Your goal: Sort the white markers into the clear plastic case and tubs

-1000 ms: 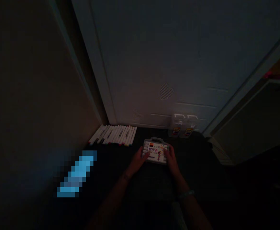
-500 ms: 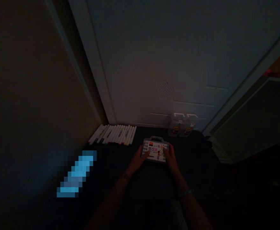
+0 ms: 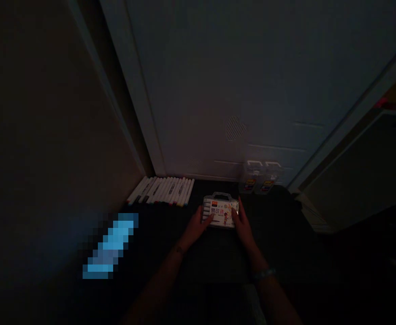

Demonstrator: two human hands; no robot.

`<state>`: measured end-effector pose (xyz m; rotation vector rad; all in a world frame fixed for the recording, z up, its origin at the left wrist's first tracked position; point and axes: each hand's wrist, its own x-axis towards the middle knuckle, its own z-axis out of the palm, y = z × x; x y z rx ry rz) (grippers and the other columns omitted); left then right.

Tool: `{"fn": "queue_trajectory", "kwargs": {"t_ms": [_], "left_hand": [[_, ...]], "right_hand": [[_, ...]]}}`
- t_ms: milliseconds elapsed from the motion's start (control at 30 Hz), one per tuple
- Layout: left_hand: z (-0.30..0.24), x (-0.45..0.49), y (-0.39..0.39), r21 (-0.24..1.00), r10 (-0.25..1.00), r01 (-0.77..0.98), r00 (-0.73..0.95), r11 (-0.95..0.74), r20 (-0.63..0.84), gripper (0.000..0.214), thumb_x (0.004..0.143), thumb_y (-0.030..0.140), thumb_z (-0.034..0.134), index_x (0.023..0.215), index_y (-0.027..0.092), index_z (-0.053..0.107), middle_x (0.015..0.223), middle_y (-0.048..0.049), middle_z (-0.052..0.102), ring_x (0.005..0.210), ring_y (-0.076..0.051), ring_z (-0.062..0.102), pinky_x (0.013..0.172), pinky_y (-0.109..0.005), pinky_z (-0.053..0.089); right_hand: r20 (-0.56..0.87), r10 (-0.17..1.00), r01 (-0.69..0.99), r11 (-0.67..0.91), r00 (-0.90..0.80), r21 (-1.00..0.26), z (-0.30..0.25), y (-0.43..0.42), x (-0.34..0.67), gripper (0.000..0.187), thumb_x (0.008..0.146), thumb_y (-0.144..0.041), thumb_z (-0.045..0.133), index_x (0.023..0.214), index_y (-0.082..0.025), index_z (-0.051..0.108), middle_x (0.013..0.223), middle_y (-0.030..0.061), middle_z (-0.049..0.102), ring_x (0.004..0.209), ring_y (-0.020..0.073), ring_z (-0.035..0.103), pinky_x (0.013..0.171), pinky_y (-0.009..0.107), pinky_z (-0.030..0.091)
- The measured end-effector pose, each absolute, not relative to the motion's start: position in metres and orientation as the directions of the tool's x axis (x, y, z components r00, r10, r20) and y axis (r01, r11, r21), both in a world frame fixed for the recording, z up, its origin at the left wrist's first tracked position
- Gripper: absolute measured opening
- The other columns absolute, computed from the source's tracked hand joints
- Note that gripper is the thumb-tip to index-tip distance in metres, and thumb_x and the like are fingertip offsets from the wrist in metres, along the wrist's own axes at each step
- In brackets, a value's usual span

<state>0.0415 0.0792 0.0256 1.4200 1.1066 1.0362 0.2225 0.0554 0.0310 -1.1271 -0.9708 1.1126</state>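
Between my two hands is a clear plastic marker case (image 3: 221,214) with a carry handle at its top edge. White markers show inside it, beside a printed label with Chinese characters and a small cartoon figure. My left hand (image 3: 197,225) grips the left side, thumb over the front. On the right side, my right hand (image 3: 242,222) holds it the same way, thumb on the label. The fingers behind the case are hidden. To the left on the dark table lies a row of white markers (image 3: 166,190) with coloured ends, side by side.
Two clear plastic cases (image 3: 250,180) with handles and colourful labels stand upright at the back of the table, against a pale panel (image 3: 198,90) with a raised heart. A bright blurred-out rectangle (image 3: 112,246) glows at the left. The room is very dark.
The case seems tipped slightly, and glare now shows at its right edge. Both hands keep their hold. The whole view has shifted a little.
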Motion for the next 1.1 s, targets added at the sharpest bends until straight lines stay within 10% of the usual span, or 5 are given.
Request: {"fn": "queue_trajectory", "kwargs": {"t_ms": [333, 467, 600, 900, 1100], "left_hand": [[0.030, 0.040, 0.080, 0.996, 0.975, 0.067, 0.218, -0.060, 0.045, 0.048, 0.078, 0.050, 0.051, 0.114, 0.019, 0.050, 0.111, -0.0073, 0.062, 0.095, -0.021, 0.060, 0.074, -0.031, 0.050], [0.031, 0.038, 0.080, 1.000, 0.965, 0.001, 0.263, -0.021, 0.020, 0.050, 0.080, 0.051, 0.047, 0.116, 0.018, 0.051, 0.108, -0.0070, 0.064, 0.096, -0.021, 0.060, 0.078, -0.031, 0.049], [0.028, 0.038, 0.080, 0.999, 0.955, -0.038, 0.295, -0.015, 0.026, 0.052, 0.079, 0.051, 0.049, 0.119, 0.018, 0.051, 0.109, -0.0073, 0.063, 0.097, -0.022, 0.059, 0.079, -0.032, 0.048], [0.024, 0.039, 0.082, 0.993, 0.905, 0.092, 0.425, -0.075, 0.029, 0.055, 0.087, 0.051, 0.032, 0.126, 0.016, 0.046, 0.077, -0.0031, 0.065, 0.056, -0.011, 0.047, 0.056, -0.023, 0.038], [0.024, 0.039, 0.084, 0.977, 0.894, 0.154, 0.443, -0.146, 0.064, 0.050, 0.087, 0.048, 0.033, 0.124, 0.017, 0.048, 0.074, -0.0018, 0.062, 0.059, -0.010, 0.045, 0.057, -0.023, 0.036]], "right_hand": [[0.186, 0.982, 0.046, 0.187, -0.024, -0.981, 0.042, 0.043, 0.225, 0.097, 0.068, -0.038, 0.068, 0.141, -0.030, 0.005, 0.144, 0.0052, 0.026, 0.126, 0.0218, 0.036, 0.102, 0.041, 0.032], [0.326, 0.944, 0.348, 0.325, -0.058, -0.879, 0.041, 0.036, 0.239, 0.109, 0.051, -0.037, 0.079, 0.140, -0.027, 0.016, 0.149, 0.0051, 0.005, 0.134, 0.0287, 0.012, 0.107, 0.046, 0.019], [0.332, 0.934, 0.480, 0.354, -0.135, -0.803, 0.041, 0.024, 0.248, 0.103, 0.047, -0.037, 0.080, 0.136, -0.030, 0.030, 0.145, 0.0063, 0.019, 0.128, 0.0341, 0.028, 0.103, 0.050, 0.027], [0.481, 0.874, 0.802, 0.238, 0.068, -0.547, 0.033, -0.032, 0.283, 0.067, 0.063, -0.042, 0.068, 0.126, -0.032, 0.046, 0.142, 0.0034, 0.024, 0.121, 0.0337, 0.037, 0.095, 0.049, 0.038], [0.522, 0.722, 0.830, -0.129, 0.454, -0.543, 0.023, -0.055, 0.365, 0.071, 0.066, -0.053, 0.063, 0.128, -0.026, 0.044, 0.138, 0.0085, 0.030, 0.115, 0.0345, 0.042, 0.090, 0.046, 0.039]]}}
